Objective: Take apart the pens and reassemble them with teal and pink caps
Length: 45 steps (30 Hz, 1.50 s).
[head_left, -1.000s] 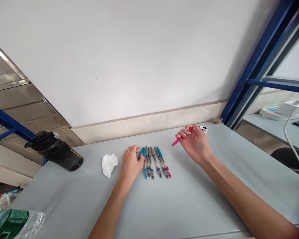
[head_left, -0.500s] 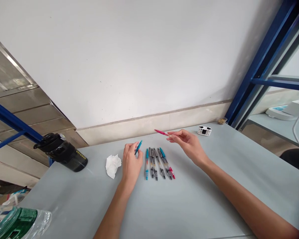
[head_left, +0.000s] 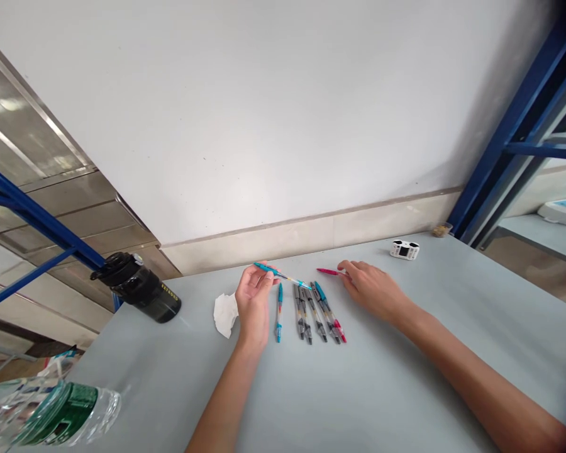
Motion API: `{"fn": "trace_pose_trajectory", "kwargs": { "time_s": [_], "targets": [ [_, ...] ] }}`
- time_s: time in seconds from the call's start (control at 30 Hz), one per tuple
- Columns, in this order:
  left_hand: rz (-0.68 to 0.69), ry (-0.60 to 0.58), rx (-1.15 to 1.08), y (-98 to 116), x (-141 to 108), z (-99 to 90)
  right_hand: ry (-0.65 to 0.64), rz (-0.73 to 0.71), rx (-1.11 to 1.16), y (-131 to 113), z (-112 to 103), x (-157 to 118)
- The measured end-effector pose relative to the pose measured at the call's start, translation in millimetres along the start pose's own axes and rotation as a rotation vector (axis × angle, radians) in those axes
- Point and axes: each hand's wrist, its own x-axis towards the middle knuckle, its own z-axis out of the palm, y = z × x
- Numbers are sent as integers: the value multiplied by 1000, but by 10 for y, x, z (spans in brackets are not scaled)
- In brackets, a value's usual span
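Left hand (head_left: 253, 302): palm partly turned up, fingers curling mostly closed, thumb and fingers pinching a blue pen (head_left: 268, 270) near its upper left end. Pen is slanting down to the right, its clear end reaching in view to the tops of the gray pens (head_left: 306, 314). Can't tell if it's touching them.

Right hand (head_left: 370, 288): palm down, fingers half-curled, fingertips pinching the right end of a pink pen (head_left: 327, 271). Pen is pointing left, just beyond the tops of the gray pens. Can't tell if it's touching the bench (head_left: 283, 402).

On the bench: a lone blue-and-clear pen (head_left: 279, 314) is lying left of the gray pens, a gap between them. Gray pens are lying side by side, roughly parallel, clear ends toward the person. A blue-topped pen (head_left: 322, 294) is lying at their right side, close against a gray one. A pink end (head_left: 340, 331) is showing at the lower right; can't tell which body it's belonging to.

Crumpled tissue (head_left: 225, 316) is lying just left of the left hand. Black bottle (head_left: 144, 291) is sitting farther left, clear bottle with green label (head_left: 73, 412) nearer the person. White device (head_left: 404, 250) is sitting beyond the right hand, small clear cup (head_left: 441, 230) near the wall (head_left: 283, 113).
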Motion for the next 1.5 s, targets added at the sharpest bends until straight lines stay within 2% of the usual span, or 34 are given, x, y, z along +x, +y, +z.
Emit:
{"fn": "trace_pose_trajectory", "kwargs": {
  "time_s": [0.23, 0.43, 0.57, 0.67, 0.77, 0.83, 0.9, 1.03, 1.3, 1.5],
  "targets": [
    [-21, -1, -8, -47, 10, -11, -88, 74, -126, -44, -147, -30],
    [-60, -18, 19, -56, -20, 17, -206, 55, -79, -81, -249, -79],
    [-82, -47, 17, -81, -28, 19, -199, 18, -46, -88, -241, -85],
    [-124, -90, -25, -91, -33, 21, -96, 17, 2, -147, -258, -86],
    [-181, -162, -40, -91, -63, 43, 50, -49, 280, -260, -309, -119],
    [-200, -208, -20, -95, -96, 69, 28, -136, 513, -339, -334, -156],
    [-202, -256, -4, -107, -129, 93, -47, -223, 640, -401, -326, -187],
    [-193, -314, 68, -138, -160, 111, -113, -342, 635, -461, -232, -199],
    [-158, -325, 155, -93, -162, 114, -159, -398, 693, -460, -180, -196],
    [-159, -199, 190, -155, -185, 131, -45, -429, 570, -459, -134, -201]
  ]
}}
